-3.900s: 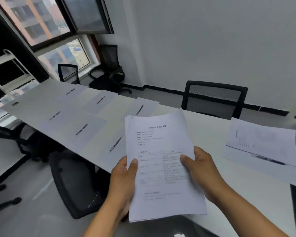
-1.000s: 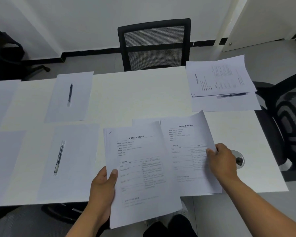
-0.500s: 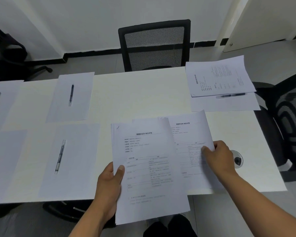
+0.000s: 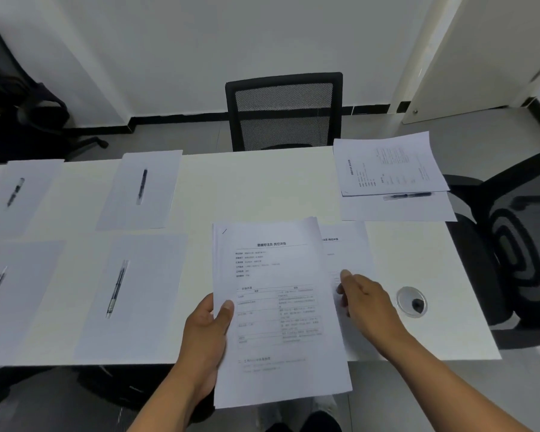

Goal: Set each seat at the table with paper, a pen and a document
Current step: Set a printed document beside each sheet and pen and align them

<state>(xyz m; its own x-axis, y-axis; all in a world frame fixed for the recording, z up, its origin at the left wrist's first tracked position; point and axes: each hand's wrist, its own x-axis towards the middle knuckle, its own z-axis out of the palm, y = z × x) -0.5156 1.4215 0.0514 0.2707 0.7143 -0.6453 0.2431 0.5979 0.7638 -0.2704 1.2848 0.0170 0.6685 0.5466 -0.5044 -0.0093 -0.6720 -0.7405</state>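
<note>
We hold the stack of documents (image 4: 281,307) in our left hand (image 4: 206,335), thumb pinched over its left edge, low in the centre of the frame and overhanging the near edge of the bench (image 4: 262,188). Its long axis runs away from us, print upright. Just right of it, partly under the stack, lies one placed document (image 4: 346,254) on the bench; our right hand (image 4: 368,300) rests on it with fingers nearly straight, gripping nothing we can make out. The seat still to be served appears to lie left of the stack: the blank sheet (image 4: 134,294) at lower left carries a pen (image 4: 116,288) lengthwise but no document, so the left hand is nearer. The stack is white, thin and floppy (several printed pages, a table mid-page), likely to sag when fed out singly. The far-right setting (image 4: 390,163) looks complete
</note>
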